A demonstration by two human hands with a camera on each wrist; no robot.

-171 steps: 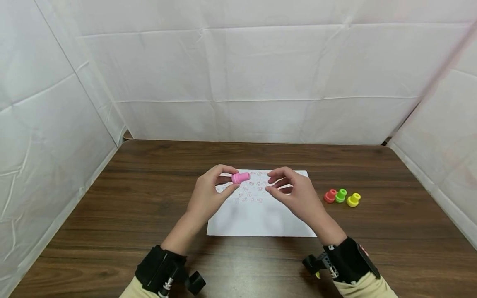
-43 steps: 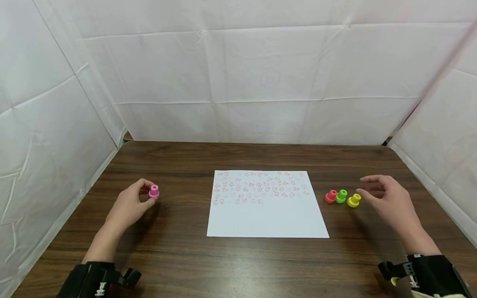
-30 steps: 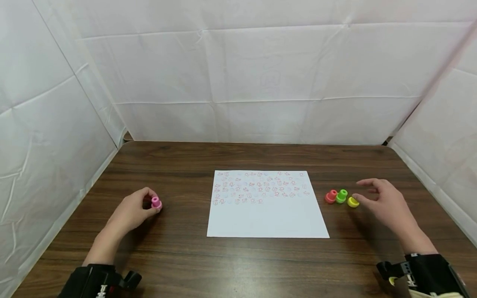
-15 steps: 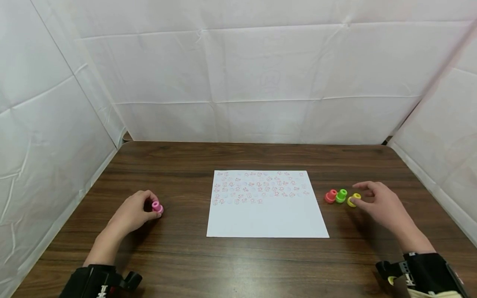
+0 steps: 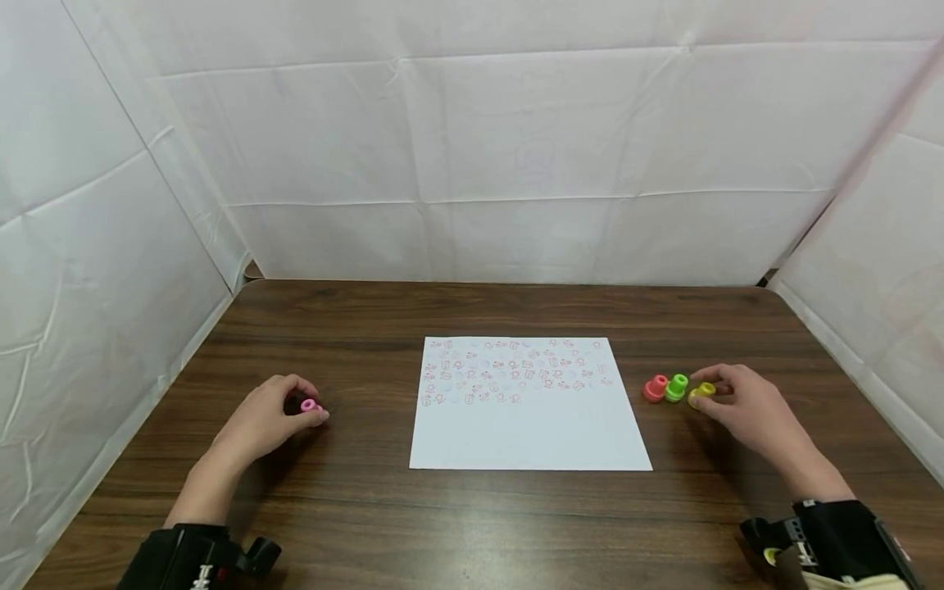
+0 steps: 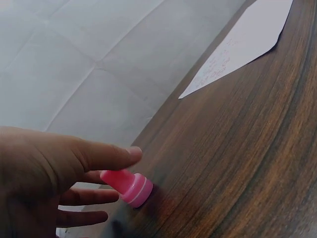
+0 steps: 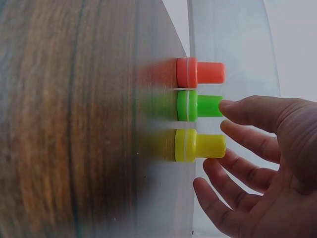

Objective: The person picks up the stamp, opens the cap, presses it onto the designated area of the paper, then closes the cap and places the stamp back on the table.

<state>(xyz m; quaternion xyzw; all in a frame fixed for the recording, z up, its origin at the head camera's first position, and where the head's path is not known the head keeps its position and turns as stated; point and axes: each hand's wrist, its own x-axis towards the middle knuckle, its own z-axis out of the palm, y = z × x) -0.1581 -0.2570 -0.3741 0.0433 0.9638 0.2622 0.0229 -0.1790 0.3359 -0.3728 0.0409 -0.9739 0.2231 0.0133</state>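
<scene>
A small pink stamp [image 5: 310, 406] stands on the left part of the table. My left hand [image 5: 260, 419] is around it, thumb and fingers spread either side; in the left wrist view the thumb lies clear of the pink stamp [image 6: 130, 187], and a finger's contact is hard to tell. Over on the right, my right hand [image 5: 754, 410] reaches around a yellow stamp [image 5: 703, 393] with its fingers loosely spread. A green stamp [image 7: 198, 105] stands beside the yellow one, close to the thumb tip, and a red stamp [image 7: 198, 73] stands beyond it. All three are upright.
White paper [image 5: 527, 434] lies mid-table between the hands, its upper half printed with small red and faint bluish figures. White sheeting [image 5: 487, 164] hangs behind the wooden table [image 5: 516, 533] and along both sides.
The pink stamp, earlier held above the paper in my left hand, now stands on the table at left. My right hand has moved right, away from the paper, then in around the yellow stamp.
</scene>
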